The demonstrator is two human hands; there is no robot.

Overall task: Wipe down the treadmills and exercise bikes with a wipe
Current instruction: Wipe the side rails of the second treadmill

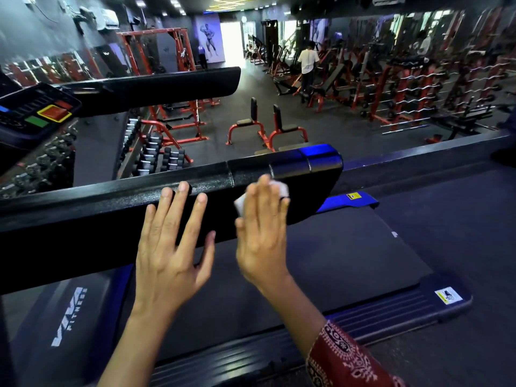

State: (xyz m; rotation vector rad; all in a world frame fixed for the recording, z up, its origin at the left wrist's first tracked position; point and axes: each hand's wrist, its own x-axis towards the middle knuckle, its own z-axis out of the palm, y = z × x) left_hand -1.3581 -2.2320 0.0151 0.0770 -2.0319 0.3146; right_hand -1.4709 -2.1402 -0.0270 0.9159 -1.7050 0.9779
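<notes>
Left hand (170, 255): fingers spread, flat on black textured treadmill rail (83, 216).
Right hand (262, 236): fingers straight, pressing white wipe (281, 187) — rail's 3 o'clock end.

On the black textured treadmill handrail (83, 219), my left hand (167, 255) lies left of my right hand (261, 241), the white crumpled wipe (280, 187) under the right.

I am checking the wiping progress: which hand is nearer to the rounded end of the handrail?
Right. The right hand presses the wipe on the handrail beside its rounded end; the left hand rests farther along.
</notes>
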